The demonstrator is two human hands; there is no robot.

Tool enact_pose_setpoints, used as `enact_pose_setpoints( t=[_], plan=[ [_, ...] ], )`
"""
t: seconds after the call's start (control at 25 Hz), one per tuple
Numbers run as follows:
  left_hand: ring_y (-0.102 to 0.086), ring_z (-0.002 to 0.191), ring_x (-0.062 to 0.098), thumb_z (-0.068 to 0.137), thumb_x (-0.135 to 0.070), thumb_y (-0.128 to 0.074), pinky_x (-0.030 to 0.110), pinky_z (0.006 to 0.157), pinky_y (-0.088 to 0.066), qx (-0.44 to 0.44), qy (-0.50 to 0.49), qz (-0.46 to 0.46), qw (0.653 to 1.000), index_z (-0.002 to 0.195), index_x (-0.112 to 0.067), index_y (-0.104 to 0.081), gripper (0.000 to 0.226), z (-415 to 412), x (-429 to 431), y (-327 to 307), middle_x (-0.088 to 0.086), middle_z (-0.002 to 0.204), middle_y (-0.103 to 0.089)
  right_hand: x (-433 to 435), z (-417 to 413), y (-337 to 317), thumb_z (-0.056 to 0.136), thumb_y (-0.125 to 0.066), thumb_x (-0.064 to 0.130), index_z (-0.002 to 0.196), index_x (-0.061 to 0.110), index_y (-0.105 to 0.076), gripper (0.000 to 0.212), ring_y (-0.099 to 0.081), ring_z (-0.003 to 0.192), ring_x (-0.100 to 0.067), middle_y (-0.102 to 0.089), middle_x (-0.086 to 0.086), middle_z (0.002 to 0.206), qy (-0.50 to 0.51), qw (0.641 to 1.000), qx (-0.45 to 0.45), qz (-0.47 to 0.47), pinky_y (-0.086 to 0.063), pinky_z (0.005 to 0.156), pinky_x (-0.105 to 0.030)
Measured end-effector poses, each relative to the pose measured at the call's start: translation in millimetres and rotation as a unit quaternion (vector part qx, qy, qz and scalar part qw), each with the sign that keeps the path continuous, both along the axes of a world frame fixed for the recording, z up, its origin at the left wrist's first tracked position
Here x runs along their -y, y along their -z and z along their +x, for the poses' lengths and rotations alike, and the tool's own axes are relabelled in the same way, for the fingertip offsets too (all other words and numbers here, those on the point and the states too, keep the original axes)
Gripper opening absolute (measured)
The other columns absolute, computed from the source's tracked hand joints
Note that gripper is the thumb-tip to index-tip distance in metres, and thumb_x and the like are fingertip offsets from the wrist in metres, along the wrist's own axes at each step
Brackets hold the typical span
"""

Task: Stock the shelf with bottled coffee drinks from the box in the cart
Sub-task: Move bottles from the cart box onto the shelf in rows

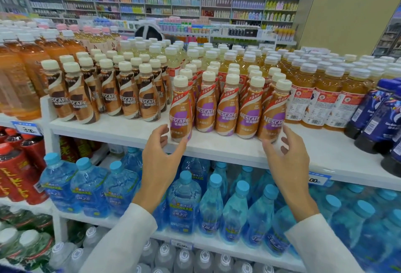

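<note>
A front row of several brown-and-purple Nescafe coffee bottles (225,110) stands on the white top shelf (217,147), with more rows behind. My left hand (160,160) is cupped at the base of the leftmost bottle (181,108); its thumb touches the bottle's foot and its fingers sit just left of it. At the rightmost bottle (273,112), my right hand (289,160) has its thumb at the foot and its fingers spread to the right. Both bottles stand upright on the shelf. The box and cart are out of view.
Brown-and-white Nescafe bottles (108,97) fill the shelf to the left, orange tea bottles (321,99) and dark blue bottles (377,112) to the right. Blue water bottles (184,203) crowd the shelf below. Red bottles (17,170) stand at lower left. A person's head (148,32) shows beyond the shelf.
</note>
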State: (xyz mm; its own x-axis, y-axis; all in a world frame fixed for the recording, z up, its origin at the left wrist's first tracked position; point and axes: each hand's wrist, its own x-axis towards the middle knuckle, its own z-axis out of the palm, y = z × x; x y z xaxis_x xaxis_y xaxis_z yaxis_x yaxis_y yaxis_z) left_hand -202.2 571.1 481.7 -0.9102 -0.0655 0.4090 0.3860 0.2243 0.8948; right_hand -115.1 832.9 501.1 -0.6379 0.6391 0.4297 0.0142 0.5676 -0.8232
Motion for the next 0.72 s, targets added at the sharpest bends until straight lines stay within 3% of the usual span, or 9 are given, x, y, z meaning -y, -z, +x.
enact_pose_setpoints(
  t=[0.04,0.16,0.28,0.4,0.52,0.64,0.72],
  plan=[
    [-0.058,0.119,0.004,0.089,-0.043,-0.077,0.021,0.096,-0.050,0.000,-0.007,-0.001,1.000,0.139,-0.028,-0.054,0.057,8,6,5,-0.016,0.135,-0.059,10,12,7,0.095,-0.068,0.038,0.146,0.031,-0.046,0.056,-0.052,0.120,-0.007,-0.051,0.014,0.139,-0.011,1.000,-0.010,-0.003,-0.048,0.106,-0.038],
    [-0.060,0.117,-0.002,0.092,-0.042,-0.074,0.025,0.097,-0.052,0.021,-0.021,0.011,0.999,0.128,-0.038,-0.060,0.038,43,29,23,-0.026,0.123,-0.065,43,47,30,0.094,-0.066,0.041,0.132,0.046,-0.054,0.041,-0.055,0.115,0.006,-0.054,0.034,0.129,-0.069,0.996,-0.052,-0.037,-0.045,0.096,-0.024],
    [-0.062,0.117,0.000,0.091,-0.046,-0.071,0.026,0.096,-0.051,0.059,-0.068,0.020,0.996,0.122,-0.037,-0.065,0.033,91,63,55,-0.027,0.121,-0.068,80,70,63,0.090,-0.068,0.050,0.131,0.048,-0.057,0.042,-0.057,0.118,0.006,-0.058,0.029,0.132,-0.152,0.984,-0.041,-0.078,-0.049,0.093,-0.022],
    [-0.062,0.117,-0.001,0.094,-0.045,-0.069,0.020,0.094,-0.049,0.101,-0.147,0.015,0.984,0.125,-0.037,-0.066,0.032,146,113,85,-0.023,0.121,-0.069,137,87,94,0.089,-0.070,0.048,0.135,0.040,-0.058,0.048,-0.056,0.126,-0.004,-0.058,0.022,0.137,-0.271,0.960,0.022,-0.071,-0.044,0.106,-0.028],
    [-0.064,0.110,-0.005,0.094,-0.042,-0.064,0.006,0.084,-0.047,0.134,-0.226,0.030,0.964,0.124,-0.028,-0.068,0.033,190,159,108,-0.016,0.118,-0.072,190,96,122,0.087,-0.064,0.052,0.141,0.035,-0.054,0.058,-0.047,0.135,-0.002,-0.052,0.022,0.143,-0.382,0.912,0.120,-0.089,-0.037,0.113,-0.027],
    [-0.066,0.101,-0.009,0.097,-0.030,-0.067,0.002,0.077,-0.045,0.168,-0.295,0.079,0.937,0.122,-0.021,-0.069,0.027,226,205,126,-0.011,0.116,-0.073,240,98,148,0.087,-0.062,0.055,0.145,0.035,-0.050,0.062,-0.041,0.131,0.008,-0.045,0.031,0.141,-0.437,0.872,0.201,-0.093,-0.030,0.108,-0.017],
    [-0.064,0.100,-0.013,0.097,-0.028,-0.068,0.001,0.077,-0.044,0.181,-0.338,0.091,0.919,0.119,-0.022,-0.070,0.023,248,233,134,-0.018,0.113,-0.074,271,96,164,0.083,-0.059,0.059,0.140,0.036,-0.053,0.061,-0.047,0.129,0.001,-0.052,0.021,0.142,-0.454,0.853,0.238,-0.102,-0.034,0.107,-0.021]
  ],
)
